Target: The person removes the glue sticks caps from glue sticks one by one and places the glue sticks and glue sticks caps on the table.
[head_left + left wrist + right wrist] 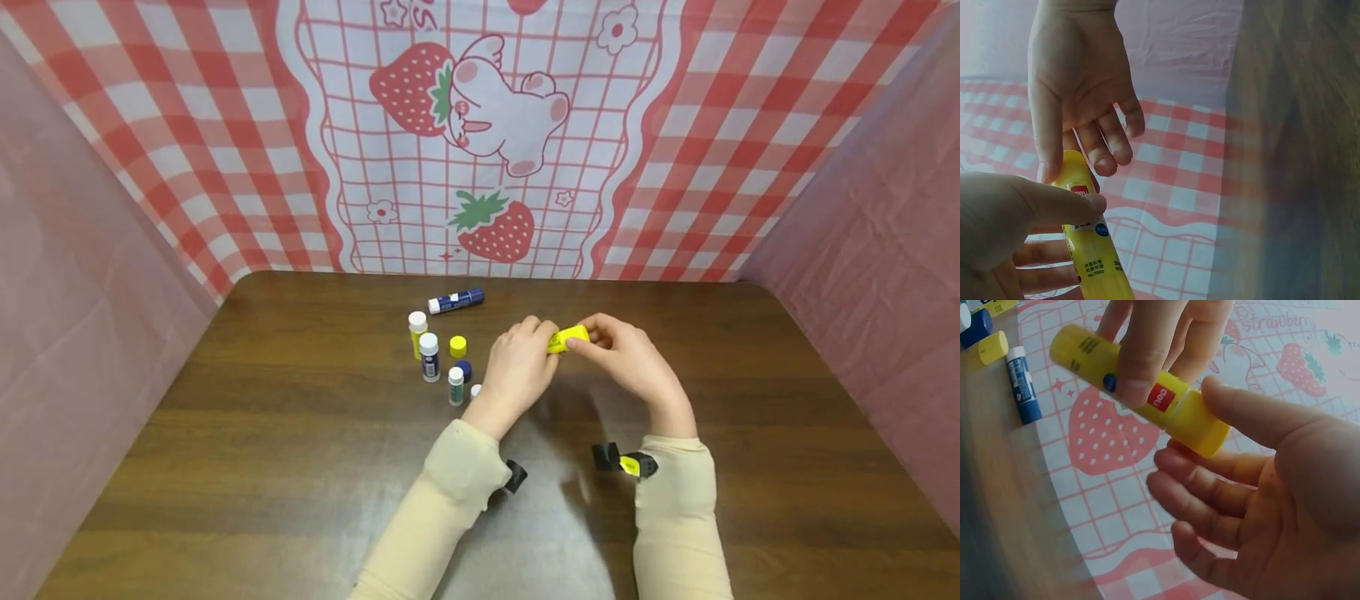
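Observation:
Both hands hold a yellow glue stick with a red label above the table. My left hand grips its body between thumb and fingers, as the left wrist view shows, with the thumb across the label of the glue stick. At the other end, my right hand pinches the yellow cap between thumb and forefinger, its remaining fingers loosely bent. The cap sits on the body with a thin seam between them.
Left of the hands stand white-topped glue sticks: yellow, blue and small green. Beside them are a yellow cap, a blue cap and a partly hidden white piece. A blue glue stick lies behind.

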Demonstrator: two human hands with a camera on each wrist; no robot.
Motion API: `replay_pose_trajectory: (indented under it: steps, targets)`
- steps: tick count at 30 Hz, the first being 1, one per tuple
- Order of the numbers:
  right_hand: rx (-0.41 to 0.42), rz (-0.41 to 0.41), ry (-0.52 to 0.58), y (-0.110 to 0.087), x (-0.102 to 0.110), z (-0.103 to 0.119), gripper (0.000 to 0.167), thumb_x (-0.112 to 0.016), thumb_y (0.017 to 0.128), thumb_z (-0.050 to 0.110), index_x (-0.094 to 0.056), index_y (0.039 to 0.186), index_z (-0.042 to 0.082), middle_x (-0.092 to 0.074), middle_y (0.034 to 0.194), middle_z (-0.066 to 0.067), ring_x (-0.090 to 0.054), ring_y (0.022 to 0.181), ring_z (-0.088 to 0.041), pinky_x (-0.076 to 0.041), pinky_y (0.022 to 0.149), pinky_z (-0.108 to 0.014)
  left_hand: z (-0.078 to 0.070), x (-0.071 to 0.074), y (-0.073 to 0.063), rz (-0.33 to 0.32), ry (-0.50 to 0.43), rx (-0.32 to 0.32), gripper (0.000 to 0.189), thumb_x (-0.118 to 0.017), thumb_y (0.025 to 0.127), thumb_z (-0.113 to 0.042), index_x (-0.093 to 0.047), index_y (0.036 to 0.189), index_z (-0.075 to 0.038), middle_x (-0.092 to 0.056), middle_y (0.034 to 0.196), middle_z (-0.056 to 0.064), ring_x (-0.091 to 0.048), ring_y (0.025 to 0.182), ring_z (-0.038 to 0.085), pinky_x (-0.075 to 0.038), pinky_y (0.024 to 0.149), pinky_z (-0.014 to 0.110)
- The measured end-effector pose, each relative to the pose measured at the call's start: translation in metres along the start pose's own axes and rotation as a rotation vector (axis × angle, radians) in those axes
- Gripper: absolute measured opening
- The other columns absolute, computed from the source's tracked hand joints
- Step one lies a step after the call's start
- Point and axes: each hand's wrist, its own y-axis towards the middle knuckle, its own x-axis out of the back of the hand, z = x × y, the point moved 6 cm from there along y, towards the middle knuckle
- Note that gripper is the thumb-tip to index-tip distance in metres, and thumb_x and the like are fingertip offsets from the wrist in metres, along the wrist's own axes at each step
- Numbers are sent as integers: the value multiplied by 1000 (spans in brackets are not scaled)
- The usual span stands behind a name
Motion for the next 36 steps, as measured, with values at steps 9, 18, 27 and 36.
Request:
replay_pose_trajectory:
  steps: [9,18,27,36]
  targets:
    - [78,-48,-5,1,1,8,31,-62,84,37,-60,100,11,-56,76,-5,-47,66,-19,-40,55,-28,4,3,1,71,-115,19,30,-67,82,-25,-63,108,-9,-62,97,4,-61,83,17,-52,76,30]
    - [101,-29,-31,1,0,9,27,-62,85,34,-60,98,11,-55,75,-4,-46,66,-19,-40,55,-27,10,-1,2,191,-173,65,34,-68,81,-25,-62,111,-9,-63,100,5,-61,83,16,-51,78,30]
    - [83,-7,-36,0,1,3,29,-62,85,35,-60,100,11,-59,79,-4,-48,68,-19,-43,57,-28,7,-3,1,210,-179,63,35,-68,81,-27,-62,110,-10,-63,100,3,-60,81,15,-51,74,30]
    - [93,-21,-37,-2,6,0,29,-63,84,35,-62,97,9,-62,80,-5,-51,69,-18,-44,57,-27,1,-5,1,211,-111,28,35,-67,81,-30,-61,109,-10,-63,97,3,-62,82,17,-51,72,32]
